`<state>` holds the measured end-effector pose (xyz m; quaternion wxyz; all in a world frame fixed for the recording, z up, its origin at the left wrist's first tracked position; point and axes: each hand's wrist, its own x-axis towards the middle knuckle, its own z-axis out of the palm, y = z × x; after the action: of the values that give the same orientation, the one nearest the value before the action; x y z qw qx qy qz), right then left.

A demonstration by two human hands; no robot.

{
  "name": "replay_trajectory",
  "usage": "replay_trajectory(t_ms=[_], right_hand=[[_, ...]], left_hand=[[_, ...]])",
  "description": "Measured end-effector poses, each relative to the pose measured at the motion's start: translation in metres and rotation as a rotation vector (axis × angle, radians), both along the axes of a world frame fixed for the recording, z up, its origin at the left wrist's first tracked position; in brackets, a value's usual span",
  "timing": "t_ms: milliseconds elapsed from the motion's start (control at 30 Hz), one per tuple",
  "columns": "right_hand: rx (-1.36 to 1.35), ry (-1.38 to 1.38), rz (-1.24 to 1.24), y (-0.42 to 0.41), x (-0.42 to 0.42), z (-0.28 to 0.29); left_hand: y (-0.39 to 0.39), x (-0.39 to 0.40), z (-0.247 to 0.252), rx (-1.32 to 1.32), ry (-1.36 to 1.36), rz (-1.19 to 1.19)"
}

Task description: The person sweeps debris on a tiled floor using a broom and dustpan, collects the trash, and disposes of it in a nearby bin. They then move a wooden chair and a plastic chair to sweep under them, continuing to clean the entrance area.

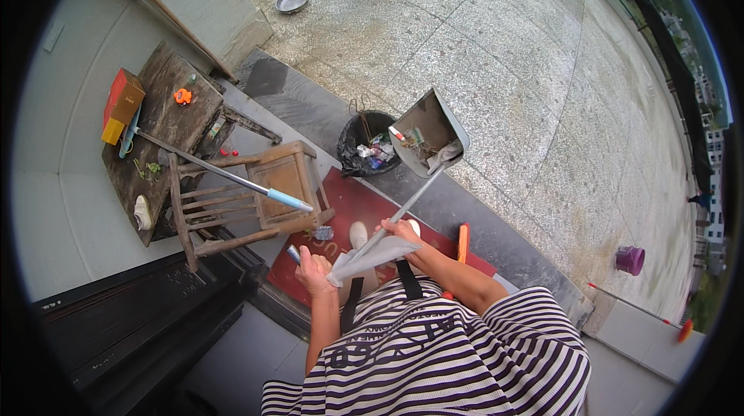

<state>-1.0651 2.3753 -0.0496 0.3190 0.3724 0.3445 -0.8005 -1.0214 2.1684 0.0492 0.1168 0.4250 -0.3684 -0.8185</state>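
Observation:
My right hand (401,231) grips the metal handle (415,201) of a long-handled dustpan. The grey dustpan (433,134) is raised and tilted beside a black-lined waste bin (372,149). Scraps, a white crumpled piece and other litter (415,140) lie in the pan. My left hand (315,272) is closed on a thin whitish sheet (372,256), plastic or cloth, stretched along the handle's lower end towards my right forearm. A blue-grey cylinder end (293,253) sticks out beyond my left fingers; what it belongs to is hidden. The bin contains crumpled paper and wrappers (378,151).
At left, a wooden chair (285,183) stands by a worn wooden table (168,119) with boxes (123,102), an orange item (182,96) and a shoe (142,212). A blue-gripped pole (232,175) crosses both. A red mat (343,195) lies underfoot; a purple bucket (630,260) is far right.

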Motion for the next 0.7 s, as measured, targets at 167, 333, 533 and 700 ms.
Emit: replay_trajectory(t_ms=[167,333,533,700], right_hand=[[0.246,0.031,0.227,-0.017,-0.006,0.006],[0.344,0.111,0.386,-0.033,-0.006,-0.002],[0.387,0.187,0.471,-0.053,-0.004,-0.006],[0.41,0.243,0.483,-0.065,-0.001,-0.011]], left_hand=[[-0.024,0.023,-0.038,0.195,-0.142,0.187],[-0.056,0.075,-0.12,0.29,-0.263,0.258],[-0.058,0.109,-0.137,0.444,-0.315,0.264],[-0.065,0.121,-0.141,0.512,-0.34,0.285]])
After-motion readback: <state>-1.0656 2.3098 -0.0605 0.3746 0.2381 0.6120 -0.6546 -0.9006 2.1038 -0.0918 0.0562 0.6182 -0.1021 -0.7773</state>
